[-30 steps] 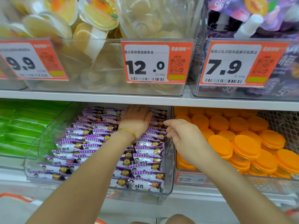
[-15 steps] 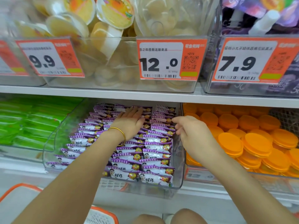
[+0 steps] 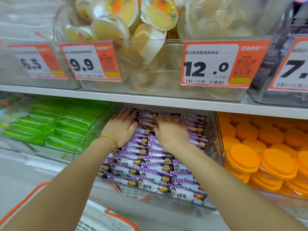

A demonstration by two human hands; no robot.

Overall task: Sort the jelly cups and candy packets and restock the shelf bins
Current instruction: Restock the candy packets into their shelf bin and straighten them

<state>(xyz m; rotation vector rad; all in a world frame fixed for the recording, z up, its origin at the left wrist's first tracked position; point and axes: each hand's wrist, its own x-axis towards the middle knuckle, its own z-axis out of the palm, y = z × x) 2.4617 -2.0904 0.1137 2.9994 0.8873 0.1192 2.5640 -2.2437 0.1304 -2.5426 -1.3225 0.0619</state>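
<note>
Now the left hand [image 3: 122, 129] and right hand [image 3: 172, 134] lie flat, fingers straight and gripping nothing, side by side on the rear rows of purple candy packets [image 3: 155, 165] in the clear bin [image 3: 93, 130] at frame centre, each packet's long axis running left-to-right beneath them.

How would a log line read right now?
left hand: flat on purple packets | right hand: flat on same packets | nothing lifted
</note>
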